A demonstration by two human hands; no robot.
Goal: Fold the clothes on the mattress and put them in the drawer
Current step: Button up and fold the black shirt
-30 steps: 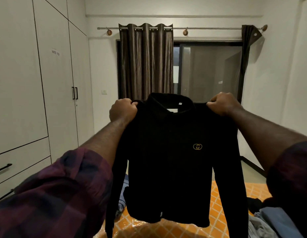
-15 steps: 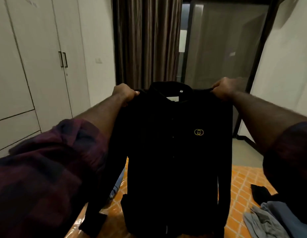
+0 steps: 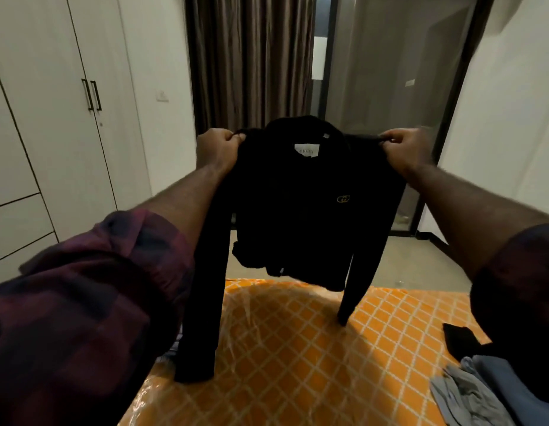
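Note:
A black long-sleeved shirt with a small gold chest logo hangs in the air over the orange patterned mattress. My left hand grips its left shoulder and my right hand grips its right shoulder, both arms stretched forward. The body of the shirt swings away from me, its hem lifted above the mattress's far edge. The two sleeves dangle down; the left cuff reaches the mattress near me. White drawers sit shut low in the wardrobe at the left.
Grey and blue clothes and a black garment lie on the mattress's right side. White wardrobe doors line the left wall. Brown curtains and a glass door stand ahead across bare floor.
My view has tipped downward and my arms have pushed the shirt out ahead. Its body has swung forward and up, exposing more of the mattress beneath.

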